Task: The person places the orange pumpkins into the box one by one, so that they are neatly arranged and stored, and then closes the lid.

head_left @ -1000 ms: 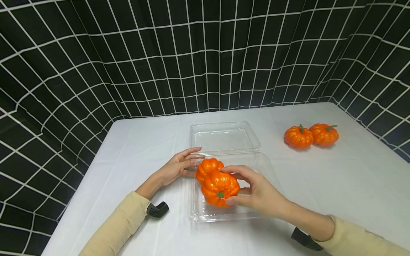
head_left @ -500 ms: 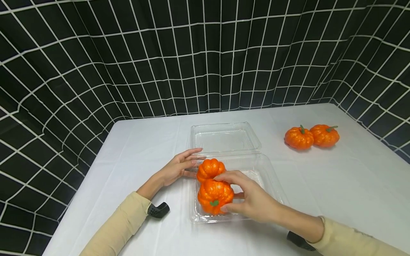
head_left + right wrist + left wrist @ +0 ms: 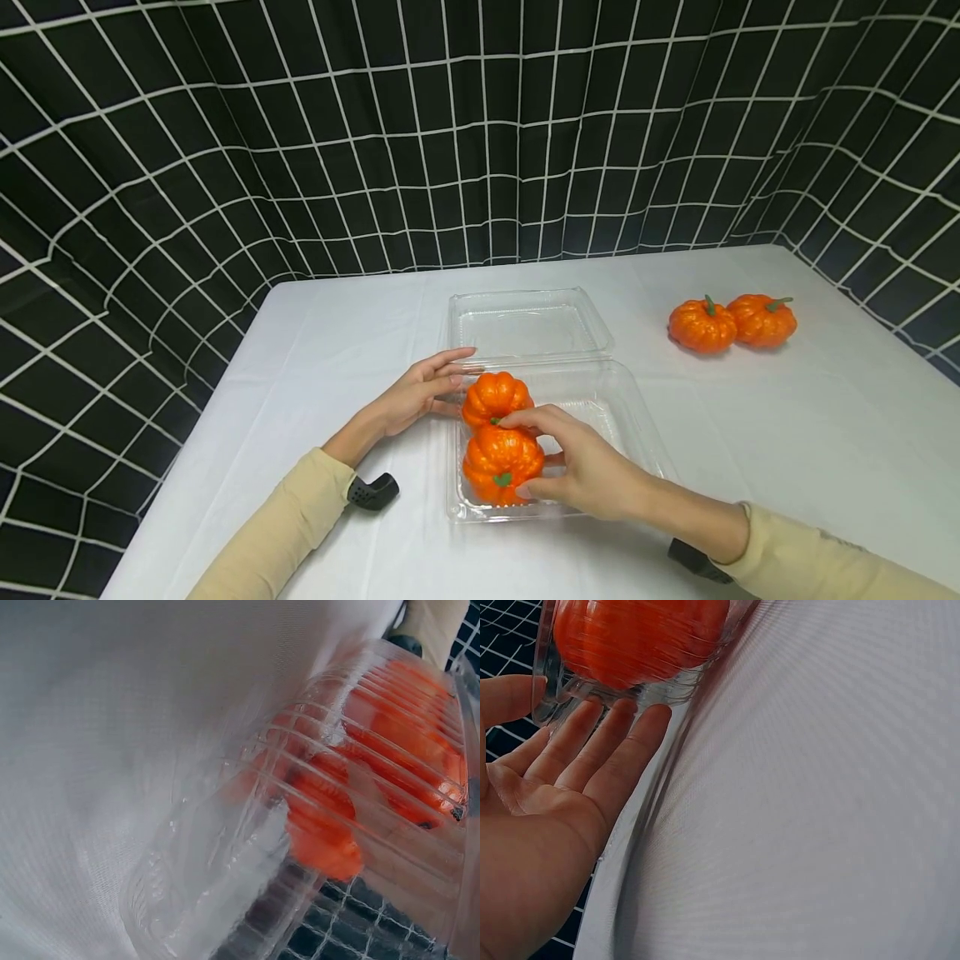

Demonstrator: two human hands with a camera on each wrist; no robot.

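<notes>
A clear plastic clamshell container (image 3: 622, 417) lies unfolded on the table in the head view. In its left half are two small orange pumpkins, a rear pumpkin (image 3: 495, 397) and a front pumpkin (image 3: 501, 462) with a green stem facing me. My right hand (image 3: 600, 471) holds the front pumpkin from its right side, thumb near the stem and fingers over the top. At the container's left wall, my left hand (image 3: 412, 396) rests with extended fingers (image 3: 622, 761). Ribbed plastic (image 3: 315, 780) covers the pumpkins in the right wrist view, partly hiding the right hand.
The container's lid (image 3: 528, 325) lies folded back, away from me. Two more pumpkins, a left one (image 3: 702, 327) and a right one (image 3: 761, 321), sit side by side at the far right of the white-covered table (image 3: 330, 333). A black gridded curtain (image 3: 495, 125) surrounds the table.
My right hand has brought the front pumpkin left and toward me, down into the container's front left corner. The rear pumpkin's stem now shows. My left hand has stayed at the wall.
</notes>
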